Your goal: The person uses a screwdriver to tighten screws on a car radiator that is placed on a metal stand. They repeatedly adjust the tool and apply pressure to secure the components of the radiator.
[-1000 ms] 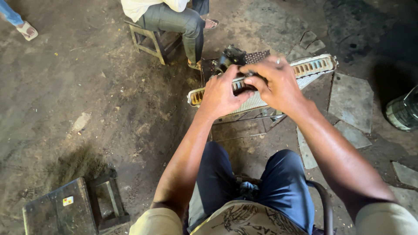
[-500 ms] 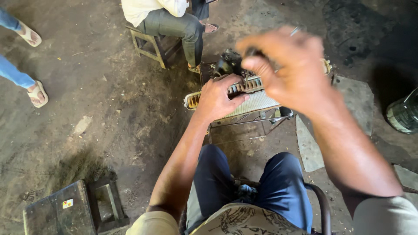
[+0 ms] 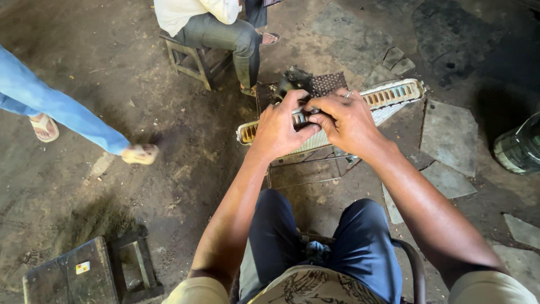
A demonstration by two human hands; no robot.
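A long metal radiator core point(image 3: 394, 97) with a slotted top row lies across a low stand in front of my knees. My left hand point(image 3: 278, 126) grips its top edge near the middle, fingers curled over it. My right hand point(image 3: 349, 121) presses on the same edge just to the right, fingertips pinched at the slots; I cannot tell whether it holds a small tool. A dark metal part point(image 3: 295, 79) and a perforated dark plate point(image 3: 328, 83) sit just behind the hands.
A seated person point(image 3: 219, 28) on a wooden stool point(image 3: 188, 62) is just beyond the radiator. Another person's legs in jeans and sandals point(image 3: 84, 126) step in at left. A dark metal box point(image 3: 67, 276) stands at lower left, a round container point(image 3: 517, 149) at right, flat stone slabs point(image 3: 447, 132) beside it.
My right hand, raised toward the camera half a second ago, has come back down onto the radiator's top edge. The walking person's feet have moved further into view at left.
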